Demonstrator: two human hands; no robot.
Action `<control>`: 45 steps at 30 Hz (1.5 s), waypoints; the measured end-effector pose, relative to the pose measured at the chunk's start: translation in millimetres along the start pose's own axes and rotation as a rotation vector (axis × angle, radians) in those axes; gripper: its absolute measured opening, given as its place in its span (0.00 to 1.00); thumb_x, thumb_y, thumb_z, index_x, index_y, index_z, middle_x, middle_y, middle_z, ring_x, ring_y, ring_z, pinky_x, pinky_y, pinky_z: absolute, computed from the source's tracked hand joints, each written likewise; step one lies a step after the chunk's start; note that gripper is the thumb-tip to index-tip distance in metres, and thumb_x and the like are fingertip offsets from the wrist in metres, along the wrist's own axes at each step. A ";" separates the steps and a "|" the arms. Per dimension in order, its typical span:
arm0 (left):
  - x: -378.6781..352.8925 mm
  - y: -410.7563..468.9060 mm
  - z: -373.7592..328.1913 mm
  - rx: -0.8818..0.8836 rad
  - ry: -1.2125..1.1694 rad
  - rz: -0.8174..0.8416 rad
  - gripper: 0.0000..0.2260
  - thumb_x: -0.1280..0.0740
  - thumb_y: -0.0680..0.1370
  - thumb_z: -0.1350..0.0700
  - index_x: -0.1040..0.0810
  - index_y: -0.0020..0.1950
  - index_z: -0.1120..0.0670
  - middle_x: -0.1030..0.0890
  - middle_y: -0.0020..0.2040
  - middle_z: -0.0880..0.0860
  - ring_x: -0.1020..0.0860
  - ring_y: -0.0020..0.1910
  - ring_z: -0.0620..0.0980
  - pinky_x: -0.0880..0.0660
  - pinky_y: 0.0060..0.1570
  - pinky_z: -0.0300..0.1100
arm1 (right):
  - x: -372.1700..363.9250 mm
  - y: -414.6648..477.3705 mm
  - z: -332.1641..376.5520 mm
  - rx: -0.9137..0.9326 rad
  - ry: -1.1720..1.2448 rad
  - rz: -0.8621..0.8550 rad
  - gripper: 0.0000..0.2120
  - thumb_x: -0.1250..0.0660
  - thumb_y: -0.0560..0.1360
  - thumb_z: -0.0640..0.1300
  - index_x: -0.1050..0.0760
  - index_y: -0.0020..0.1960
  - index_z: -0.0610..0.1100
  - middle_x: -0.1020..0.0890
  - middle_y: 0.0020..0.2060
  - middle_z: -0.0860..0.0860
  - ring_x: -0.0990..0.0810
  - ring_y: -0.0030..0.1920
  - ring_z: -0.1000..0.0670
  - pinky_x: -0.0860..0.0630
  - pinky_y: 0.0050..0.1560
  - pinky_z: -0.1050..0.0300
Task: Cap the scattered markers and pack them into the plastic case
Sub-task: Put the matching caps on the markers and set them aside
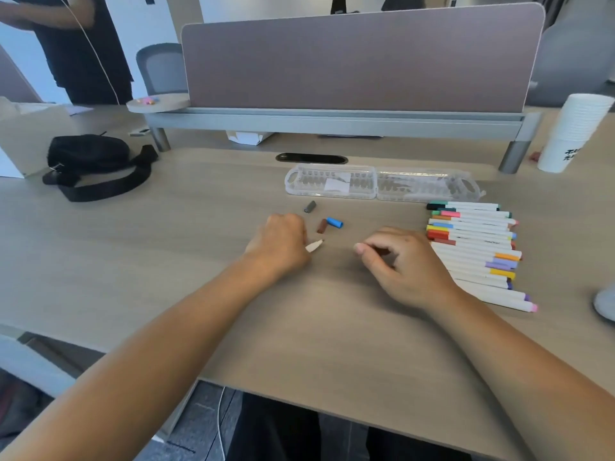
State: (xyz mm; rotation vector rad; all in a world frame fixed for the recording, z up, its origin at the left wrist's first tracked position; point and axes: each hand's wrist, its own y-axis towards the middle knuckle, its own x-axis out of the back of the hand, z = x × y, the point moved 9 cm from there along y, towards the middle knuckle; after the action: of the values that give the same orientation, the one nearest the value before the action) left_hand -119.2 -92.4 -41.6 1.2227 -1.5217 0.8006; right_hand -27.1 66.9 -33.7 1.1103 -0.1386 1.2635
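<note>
One marker [314,246] gripped in left hand [279,242], tip rightward; right hand [406,261] curled, grasp unclear

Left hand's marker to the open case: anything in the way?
Only loose caps. The brown cap and blue cap lie just beyond the marker held in the left hand, the grey cap farther on, all short of the open plastic case. They lie flat on the desk; lifting over them should clear.
</note>
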 end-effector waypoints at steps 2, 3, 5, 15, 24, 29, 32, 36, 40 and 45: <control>-5.1 1.2 -8.9 0.017 -0.328 0.016 0.04 0.27 0.71 0.56 0.21 0.42 0.52 0.20 0.42 0.49 0.21 0.43 0.49 0.23 0.42 0.42 | -1.5 -0.7 -2.7 -0.048 -0.018 0.003 0.14 0.37 0.79 0.51 0.20 0.41 0.44 0.20 0.34 0.51 0.23 0.36 0.51 0.27 0.39 0.51; -11.7 1.1 -17.4 0.013 -0.516 0.064 0.06 0.26 0.70 0.58 0.22 0.40 0.52 0.19 0.39 0.50 0.20 0.40 0.49 0.22 0.43 0.43 | -1.8 -1.4 -6.1 -0.096 -0.024 0.006 0.13 0.36 0.79 0.52 0.19 0.43 0.45 0.19 0.35 0.52 0.23 0.37 0.52 0.26 0.40 0.52; -23.3 -0.9 -33.0 0.022 -0.862 0.157 0.09 0.26 0.70 0.63 0.25 0.39 0.55 0.19 0.40 0.57 0.19 0.38 0.52 0.19 0.45 0.48 | -4.5 -2.9 -15.3 -0.206 -0.007 0.021 0.10 0.35 0.79 0.51 0.18 0.50 0.48 0.17 0.39 0.54 0.21 0.39 0.55 0.24 0.42 0.54; -28.2 28.8 -26.0 -0.031 -0.835 0.086 0.11 0.28 0.76 0.50 0.21 0.39 0.56 0.15 0.43 0.55 0.17 0.45 0.52 0.19 0.48 0.45 | -5.7 -11.0 -48.3 -0.621 0.327 -0.028 0.07 0.30 0.77 0.42 0.22 0.55 0.48 0.16 0.39 0.49 0.16 0.34 0.50 0.19 0.36 0.52; -36.2 60.8 -10.8 -0.096 -0.073 -0.151 0.07 0.34 0.79 0.53 0.19 0.55 0.49 0.18 0.51 0.55 0.22 0.54 0.60 0.23 0.49 0.50 | -8.8 -15.3 -41.2 -0.702 0.473 -0.055 0.07 0.34 0.79 0.38 0.25 0.56 0.45 0.17 0.43 0.43 0.15 0.33 0.46 0.16 0.38 0.44; -26.6 49.0 -1.8 -0.097 -0.521 -0.093 0.07 0.32 0.76 0.56 0.15 0.47 0.48 0.16 0.41 0.43 0.19 0.47 0.43 0.24 0.50 0.38 | -9.7 -14.3 -40.5 -0.716 0.469 -0.060 0.08 0.39 0.80 0.38 0.24 0.54 0.47 0.19 0.40 0.47 0.21 0.26 0.50 0.24 0.27 0.56; -27.9 39.8 -2.0 -0.099 -0.897 0.026 0.11 0.36 0.80 0.60 0.15 0.44 0.53 0.16 0.40 0.48 0.21 0.37 0.42 0.25 0.44 0.35 | -12.1 -14.8 -43.8 -0.723 0.432 -0.045 0.12 0.41 0.78 0.38 0.23 0.43 0.50 0.26 0.31 0.51 0.33 0.24 0.52 0.37 0.27 0.60; -18.1 31.3 -9.7 -0.165 -1.058 0.086 0.12 0.38 0.82 0.60 0.15 0.46 0.55 0.25 0.36 0.53 0.30 0.33 0.45 0.30 0.35 0.34 | -15.3 -16.0 -42.0 -0.724 0.439 -0.026 0.11 0.40 0.79 0.43 0.23 0.40 0.48 0.32 0.29 0.50 0.38 0.24 0.53 0.42 0.28 0.60; -15.8 25.5 -18.6 -0.250 -1.021 0.115 0.12 0.38 0.82 0.59 0.16 0.45 0.54 0.26 0.36 0.56 0.31 0.34 0.47 0.32 0.37 0.35 | -16.9 -16.2 -41.1 -0.711 0.430 -0.006 0.11 0.39 0.80 0.44 0.22 0.42 0.46 0.32 0.27 0.52 0.38 0.22 0.56 0.43 0.26 0.62; -18.7 23.2 -24.4 -0.300 -1.016 0.161 0.13 0.37 0.82 0.58 0.14 0.44 0.50 0.27 0.38 0.58 0.32 0.38 0.52 0.33 0.41 0.42 | -17.7 -16.2 -41.6 -0.703 0.418 0.018 0.10 0.39 0.79 0.44 0.21 0.44 0.44 0.32 0.27 0.52 0.38 0.22 0.56 0.42 0.25 0.62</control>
State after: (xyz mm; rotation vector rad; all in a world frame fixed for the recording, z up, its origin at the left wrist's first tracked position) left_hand -134.3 -58.1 -50.2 1.3506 -2.4588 -0.0350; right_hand -40.1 86.6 -75.5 0.2363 -0.2521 1.2896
